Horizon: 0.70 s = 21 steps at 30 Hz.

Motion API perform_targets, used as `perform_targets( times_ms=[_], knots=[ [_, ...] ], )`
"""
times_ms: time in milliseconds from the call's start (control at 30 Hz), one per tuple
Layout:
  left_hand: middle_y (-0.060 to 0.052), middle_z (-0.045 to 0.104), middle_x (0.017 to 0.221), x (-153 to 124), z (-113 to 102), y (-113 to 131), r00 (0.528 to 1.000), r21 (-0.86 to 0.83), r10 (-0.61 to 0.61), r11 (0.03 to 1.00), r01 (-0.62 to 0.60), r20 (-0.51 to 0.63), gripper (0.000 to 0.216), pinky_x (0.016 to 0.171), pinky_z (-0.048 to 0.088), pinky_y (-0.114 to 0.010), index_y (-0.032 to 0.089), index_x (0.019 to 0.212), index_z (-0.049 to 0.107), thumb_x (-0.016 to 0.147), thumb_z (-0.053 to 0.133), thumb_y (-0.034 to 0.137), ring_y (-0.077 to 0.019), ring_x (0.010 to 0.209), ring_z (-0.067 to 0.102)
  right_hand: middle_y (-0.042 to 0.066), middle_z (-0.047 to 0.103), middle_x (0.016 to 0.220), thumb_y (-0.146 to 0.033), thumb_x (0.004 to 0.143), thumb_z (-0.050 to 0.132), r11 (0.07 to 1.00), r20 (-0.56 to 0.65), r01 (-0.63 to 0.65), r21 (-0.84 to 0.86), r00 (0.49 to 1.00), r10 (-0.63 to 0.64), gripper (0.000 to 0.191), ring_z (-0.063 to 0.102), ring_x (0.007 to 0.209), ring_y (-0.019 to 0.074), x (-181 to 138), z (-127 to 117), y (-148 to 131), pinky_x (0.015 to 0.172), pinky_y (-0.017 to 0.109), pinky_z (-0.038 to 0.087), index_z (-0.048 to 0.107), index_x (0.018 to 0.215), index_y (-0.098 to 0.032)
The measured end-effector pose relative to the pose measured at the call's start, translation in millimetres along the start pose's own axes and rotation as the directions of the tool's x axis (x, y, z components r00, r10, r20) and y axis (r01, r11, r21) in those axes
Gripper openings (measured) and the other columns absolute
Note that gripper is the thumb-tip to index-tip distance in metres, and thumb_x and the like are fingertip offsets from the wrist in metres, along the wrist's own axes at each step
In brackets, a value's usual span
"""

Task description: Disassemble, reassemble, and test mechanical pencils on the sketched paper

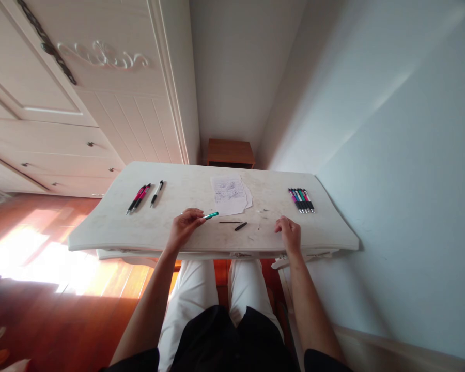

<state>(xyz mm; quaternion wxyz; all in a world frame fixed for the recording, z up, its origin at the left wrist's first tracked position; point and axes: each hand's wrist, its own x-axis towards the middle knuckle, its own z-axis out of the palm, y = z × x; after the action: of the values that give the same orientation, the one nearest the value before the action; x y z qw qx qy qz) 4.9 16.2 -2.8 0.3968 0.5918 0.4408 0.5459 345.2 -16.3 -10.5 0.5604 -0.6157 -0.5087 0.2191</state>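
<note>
My left hand (186,223) is closed, thumb and fingers pinching a green pen barrel (211,215) above the table's near half. To the right of it, a thin dark pen refill (231,222) and a short black pen piece (241,226) lie on the white table (182,186). My right hand (289,231) is over the near right part of the table, fingers curled in. Whether something small is between those fingers, I cannot make out. Beyond the loose parts lies a scribbled sheet of paper (229,194), with another piece partly under it.
At the right, several pens (301,200) lie side by side in a row. On the left are pink-and-black pens (138,198) and a white-and-black pen (156,194). Small dark scraps lie near the paper. A white cabinet (139,119) stands left, a wall (403,181) right.
</note>
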Motion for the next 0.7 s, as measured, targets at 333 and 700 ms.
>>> perform_targets(
  times_ms=[333, 700],
  knots=[
    [-0.007, 0.066, 0.089, -1.9, 1.0, -7.8, 1.0, 0.092, 0.019, 0.996, -0.018, 0.0, 0.024, 0.074, 0.052, -0.03, 0.017, 0.084, 0.069, 0.072, 0.074, 0.038, -0.0183, 0.083, 0.063, 0.003, 0.063, 0.068, -0.036, 0.089, 0.043, 0.995, 0.069, 0.079, -0.064, 0.995, -0.074, 0.039, 0.054, 0.062, 0.0142, 1.9, -0.9, -1.5, 0.062, 0.026, 0.044, 0.063, 0.06, -0.018],
    [-0.005, 0.066, 0.086, -0.6, 1.5, -11.2, 0.999, 0.197, 0.05, 0.979, -0.053, 0.022, 0.022, 0.069, 0.051, -0.029, 0.019, 0.084, 0.07, 0.076, 0.071, 0.039, -0.017, 0.078, 0.063, 0.006, 0.062, 0.087, -0.029, 0.085, 0.053, 0.921, 0.268, 0.286, -0.266, 0.939, -0.214, 0.02, 0.057, 0.067, 0.0149, 14.5, 12.0, -5.6, 0.068, 0.029, 0.048, 0.069, 0.092, -0.018]
  ],
)
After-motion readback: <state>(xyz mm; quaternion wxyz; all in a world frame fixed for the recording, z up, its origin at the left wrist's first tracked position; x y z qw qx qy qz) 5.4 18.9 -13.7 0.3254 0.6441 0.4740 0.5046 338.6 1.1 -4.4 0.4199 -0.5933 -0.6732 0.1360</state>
